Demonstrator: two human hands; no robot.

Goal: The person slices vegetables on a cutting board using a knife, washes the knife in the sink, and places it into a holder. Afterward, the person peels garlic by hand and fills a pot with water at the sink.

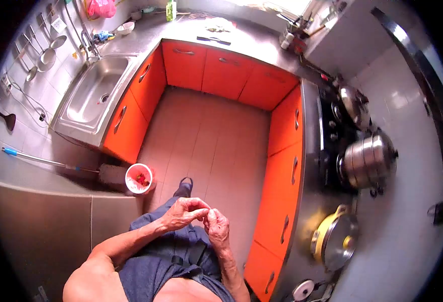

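Note:
My left hand (183,213) and my right hand (218,230) meet in front of my body at waist height. The fingertips of both are pinched together and touch or nearly touch. Whatever lies between them, if anything, is too small to make out. Below the hands are my dark blue clothes (151,267) and one foot in a dark shoe (183,187) on the tiled floor (206,136). To the left of my hands, a white bucket (149,185) holds some red and dark scraps.
Orange cabinets (219,73) line three sides. At left is a steel sink (75,128), with a mop (45,161) leaning below. The right counter bears a steel pot (365,161), a lidded pan (355,103) and a yellow pan (324,236). A knife (213,40) lies on the far counter.

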